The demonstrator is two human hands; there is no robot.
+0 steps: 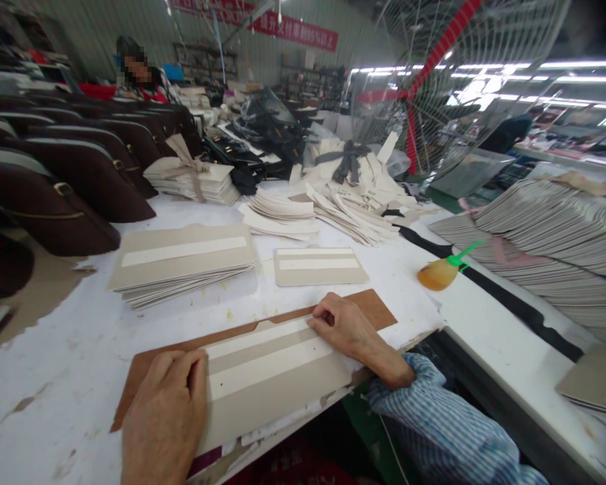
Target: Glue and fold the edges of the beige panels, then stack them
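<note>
1. I have the beige panel lying flat at the near edge of the bench, between the two hands, with pale strips running along its length
2. Beneath it I see a brown board, showing past the panel's far side and both ends
3. The left hand covers the panel's left end, fingers bent and close together; I cannot tell from here whether they grip or merely press
4. The right hand is at the panel's far right corner, thumb and forefinger drawn close together over the upper strip; I cannot tell if they pinch anything
5. Beyond the panel, farther in from the near edge, I make out a smaller panel and, left of it, a stack of panels
6. Near the bench's right edge I see a bottle of amber liquid with a green nozzle
7. Dark brown bags crowd the far left corner
</note>
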